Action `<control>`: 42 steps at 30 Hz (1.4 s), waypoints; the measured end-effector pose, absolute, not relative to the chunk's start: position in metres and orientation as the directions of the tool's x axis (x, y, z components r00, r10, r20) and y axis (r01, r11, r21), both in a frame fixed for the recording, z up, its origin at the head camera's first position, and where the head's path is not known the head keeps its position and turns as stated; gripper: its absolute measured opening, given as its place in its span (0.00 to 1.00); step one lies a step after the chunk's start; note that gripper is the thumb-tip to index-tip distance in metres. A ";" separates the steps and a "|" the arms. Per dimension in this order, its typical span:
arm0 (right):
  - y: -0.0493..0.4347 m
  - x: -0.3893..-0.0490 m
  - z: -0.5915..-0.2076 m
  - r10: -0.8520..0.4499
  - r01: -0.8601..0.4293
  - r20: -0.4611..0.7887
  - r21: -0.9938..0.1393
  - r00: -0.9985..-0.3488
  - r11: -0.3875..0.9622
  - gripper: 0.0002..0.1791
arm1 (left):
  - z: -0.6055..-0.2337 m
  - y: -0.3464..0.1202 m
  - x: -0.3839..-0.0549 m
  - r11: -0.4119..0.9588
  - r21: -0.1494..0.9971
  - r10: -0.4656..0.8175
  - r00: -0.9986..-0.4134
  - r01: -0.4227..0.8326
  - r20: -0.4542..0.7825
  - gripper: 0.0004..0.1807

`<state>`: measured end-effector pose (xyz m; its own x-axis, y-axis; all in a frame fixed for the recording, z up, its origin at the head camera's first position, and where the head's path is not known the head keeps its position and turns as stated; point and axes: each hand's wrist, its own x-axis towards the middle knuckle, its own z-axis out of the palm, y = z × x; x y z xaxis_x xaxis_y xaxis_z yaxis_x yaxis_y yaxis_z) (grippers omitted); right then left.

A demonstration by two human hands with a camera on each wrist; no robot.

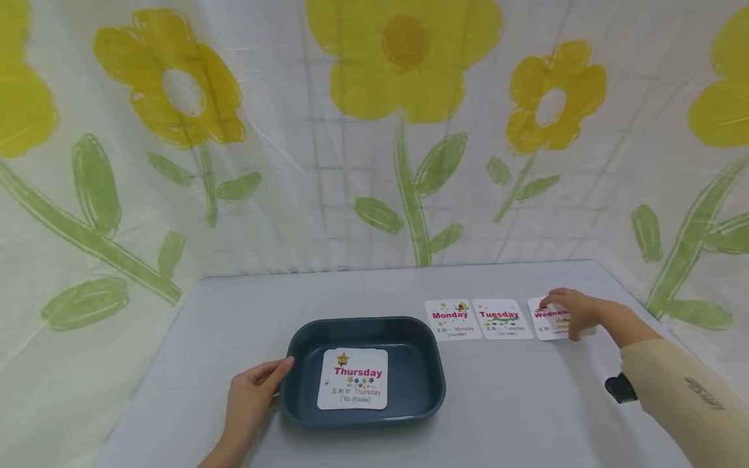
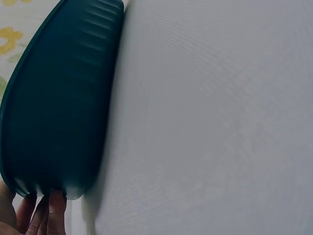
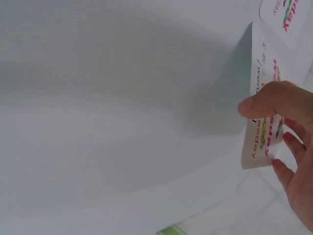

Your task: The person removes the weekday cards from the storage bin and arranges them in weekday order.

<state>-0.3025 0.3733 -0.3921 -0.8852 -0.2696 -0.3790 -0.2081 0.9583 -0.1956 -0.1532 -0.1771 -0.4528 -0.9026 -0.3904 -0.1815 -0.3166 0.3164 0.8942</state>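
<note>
At the right end of a card row, my right hand (image 1: 576, 311) holds the Wednesday card (image 1: 545, 322). In the right wrist view the thumb lies across the card's printed face, with fingers at its far edge, and the card stands tilted above its shadow. The Tuesday card (image 1: 504, 320) and Monday card (image 1: 454, 321) lie flat to its left. My left hand (image 1: 253, 394) grips the left end of a dark blue-green tray (image 1: 411, 416), thumb at the rim and fingertips against the outer wall. Inside the tray, the Thursday card (image 1: 353, 380) lies face up on top of a small stack.
A pale cloth covers the table (image 1: 497, 403). Behind it hangs a whitish curtain (image 1: 281, 195) printed with yellow flowers, close along the back edge and both sides. A small black object (image 1: 620, 388) shows at the right sleeve (image 1: 679, 383).
</note>
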 end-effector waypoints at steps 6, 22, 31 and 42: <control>0.367 -0.305 -0.394 -0.251 -0.179 -0.394 -0.210 -0.884 0.961 0.41 | -0.453 -0.177 -0.155 0.306 0.900 -0.387 -0.904 -0.311 -0.180 0.28; 0.368 -0.310 -0.404 -0.261 -0.205 -0.425 -0.174 -0.866 0.963 0.44 | -0.451 -0.176 -0.154 0.303 0.902 -0.389 -0.904 -0.307 -0.177 0.30; 0.366 -0.311 -0.406 -0.251 -0.220 -0.430 -0.121 -0.867 0.968 0.46 | -0.451 -0.178 -0.152 0.309 0.896 -0.383 -0.904 -0.320 -0.190 0.30; 0.365 -0.310 -0.412 -0.259 -0.211 -0.401 -0.160 -0.879 0.964 0.47 | -0.453 -0.177 -0.152 0.296 0.894 -0.398 -0.895 -0.336 -0.204 0.31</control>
<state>-0.3103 0.3655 -0.4116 -0.8786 -0.2586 -0.4015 -0.2105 0.9643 -0.1605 -0.1521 -0.1768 -0.4526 -0.8945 -0.3976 -0.2043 -0.3357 0.2955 0.8944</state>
